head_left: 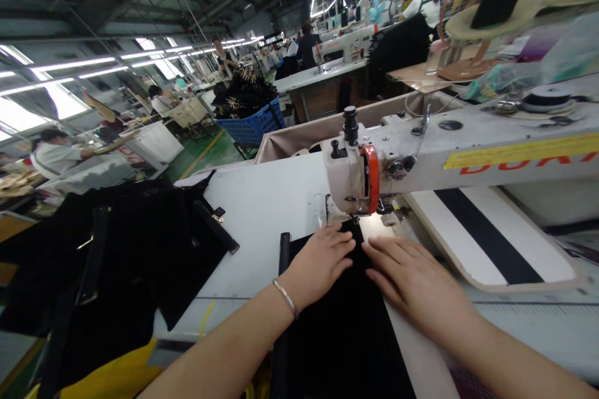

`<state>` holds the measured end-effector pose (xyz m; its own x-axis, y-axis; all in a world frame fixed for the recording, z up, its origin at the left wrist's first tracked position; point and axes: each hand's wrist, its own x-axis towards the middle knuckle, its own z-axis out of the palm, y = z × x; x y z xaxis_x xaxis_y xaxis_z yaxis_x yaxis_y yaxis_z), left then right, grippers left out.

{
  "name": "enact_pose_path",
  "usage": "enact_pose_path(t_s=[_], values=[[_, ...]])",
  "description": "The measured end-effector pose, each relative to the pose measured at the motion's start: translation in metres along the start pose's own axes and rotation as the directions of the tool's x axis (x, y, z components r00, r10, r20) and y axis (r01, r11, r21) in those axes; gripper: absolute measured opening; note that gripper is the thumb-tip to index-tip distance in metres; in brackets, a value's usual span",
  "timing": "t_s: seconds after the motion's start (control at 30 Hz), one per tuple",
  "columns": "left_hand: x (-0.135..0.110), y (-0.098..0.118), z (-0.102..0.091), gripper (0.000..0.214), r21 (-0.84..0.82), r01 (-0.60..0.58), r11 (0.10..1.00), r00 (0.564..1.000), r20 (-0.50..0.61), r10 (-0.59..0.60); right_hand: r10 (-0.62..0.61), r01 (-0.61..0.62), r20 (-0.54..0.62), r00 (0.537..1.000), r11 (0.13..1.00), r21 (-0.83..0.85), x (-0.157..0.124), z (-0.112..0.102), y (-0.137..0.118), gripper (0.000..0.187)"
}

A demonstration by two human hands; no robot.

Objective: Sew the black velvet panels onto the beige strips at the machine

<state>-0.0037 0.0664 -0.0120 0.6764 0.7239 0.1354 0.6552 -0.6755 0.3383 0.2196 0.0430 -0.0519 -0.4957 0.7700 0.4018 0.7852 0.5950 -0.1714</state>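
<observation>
My left hand, with a bracelet on its wrist, lies flat on a black fabric panel, fingers stretched toward the sewing machine's needle area. My right hand rests on the panel's right edge and a pale strip beside it, its fingers also extended. The panel's far end reaches the presser foot of the white sewing machine. Along the panel's left side runs a black strap. Neither hand grasps anything visible.
Black fabric pieces with straps are heaped at the left of the white table. A pale panel with a black stripe lies under the machine arm. Behind stand a blue crate and another sewing machine; several people work farther off.
</observation>
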Motion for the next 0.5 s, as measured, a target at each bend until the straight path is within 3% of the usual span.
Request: enact_pose_path(t_s=[0.1,0.23,0.37,0.5], values=[[-0.041,0.034,-0.006,0.052,-0.050,-0.174,0.983,0.973,0.146,0.180,-0.065,0.065,-0.022,0.998,0.998,-0.004,-0.039,-0.011,-0.017,0.041],[-0.087,0.061,0.001,0.031,-0.002,-0.300,0.954,0.942,0.158,0.296,-0.212,0.209,-0.045,0.976,0.975,-0.071,-0.081,-0.030,-0.038,0.042],[-0.099,0.062,0.006,0.024,0.022,-0.287,0.958,0.953,0.111,0.283,-0.330,0.322,-0.019,0.944,0.930,-0.175,-0.091,-0.040,-0.042,0.048],[-0.091,0.064,-0.004,0.023,-0.037,-0.244,0.969,0.961,0.126,0.247,-0.446,0.427,-0.008,0.895,0.862,-0.273,-0.089,-0.040,-0.041,0.041]])
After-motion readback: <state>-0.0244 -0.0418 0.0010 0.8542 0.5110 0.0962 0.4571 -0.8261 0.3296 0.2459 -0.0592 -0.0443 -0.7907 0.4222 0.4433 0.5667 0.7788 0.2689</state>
